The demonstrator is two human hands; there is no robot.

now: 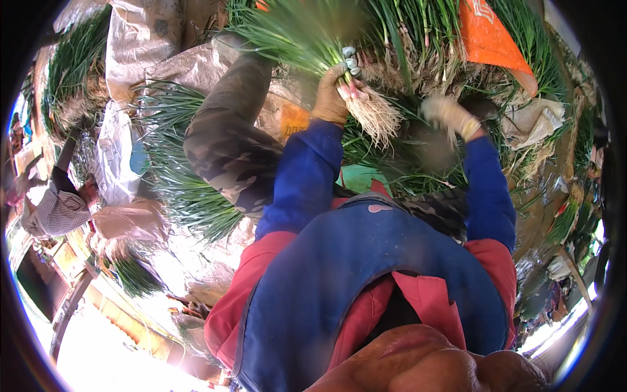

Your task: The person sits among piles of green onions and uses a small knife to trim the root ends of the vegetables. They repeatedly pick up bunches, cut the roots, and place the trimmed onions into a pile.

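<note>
My left hand (334, 93), in a tan work glove with grey-blue fingertips, grips a bunch of green onions (313, 46). Their leaves fan up and to the left. The pale roots (374, 117) hang down to the right, below the pinkish-white stem bases. To the right of those roots is my right hand (443, 115), also gloved and blurred by motion. Whether it holds anything is too smeared to make out. Under both hands lie more loose green leaves (406, 169).
Upright green onions with dry roots (436, 63) stand ahead, beside an orange sack (494, 44). A leaf pile (191, 196) lies left of my bent camouflage-clad leg (235, 152). Whitish woven sacks (142, 49) stand at upper left. Another person (61, 210) is at far left.
</note>
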